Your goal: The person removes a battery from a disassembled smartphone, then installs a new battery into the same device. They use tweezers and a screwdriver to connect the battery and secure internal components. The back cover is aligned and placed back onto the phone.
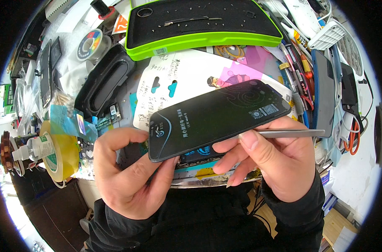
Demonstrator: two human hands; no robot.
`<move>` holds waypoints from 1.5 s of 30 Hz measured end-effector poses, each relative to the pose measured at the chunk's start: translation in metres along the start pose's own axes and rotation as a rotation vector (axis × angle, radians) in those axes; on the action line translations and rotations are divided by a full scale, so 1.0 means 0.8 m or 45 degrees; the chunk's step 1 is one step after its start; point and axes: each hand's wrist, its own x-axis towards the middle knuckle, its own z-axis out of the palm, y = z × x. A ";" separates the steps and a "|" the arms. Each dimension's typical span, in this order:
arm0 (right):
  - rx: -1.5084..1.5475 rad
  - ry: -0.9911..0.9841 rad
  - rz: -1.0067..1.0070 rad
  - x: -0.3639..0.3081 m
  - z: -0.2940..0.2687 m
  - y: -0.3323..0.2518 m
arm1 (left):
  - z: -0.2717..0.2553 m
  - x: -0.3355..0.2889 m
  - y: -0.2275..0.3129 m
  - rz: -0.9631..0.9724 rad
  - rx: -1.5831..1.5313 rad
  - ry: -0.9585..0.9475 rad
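A black phone screen (218, 115) with printed film on its face is held tilted above the worktable. My left hand (132, 176) grips its left end between thumb and fingers. My right hand (275, 157) is at the screen's lower right edge, its fingers closed on slim grey metal tweezers (291, 133); their tips are hidden. Whether this hand also bears the screen's weight, I cannot tell. Beneath the screen lies another dark phone part (201, 154) with blue markings, mostly covered by the screen and my hands.
A green-rimmed case (203, 40) with a black lining holds small screws. A white card (178, 67) lies under the screen. Pens and screwdrivers (300, 71) crowd the right. To the left are a black tray (105, 80), a solder spool (92, 45), yellow tape (58, 153) and a bottle (35, 149).
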 end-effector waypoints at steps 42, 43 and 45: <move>0.011 0.055 -0.077 -0.001 0.008 0.005 | 0.002 -0.004 -0.007 0.043 -0.020 -0.026; 0.009 0.055 -0.078 -0.001 0.007 0.005 | 0.001 -0.003 -0.007 0.053 -0.020 -0.034; 0.004 0.052 -0.079 -0.001 0.007 0.006 | 0.001 -0.003 -0.007 0.068 -0.012 -0.044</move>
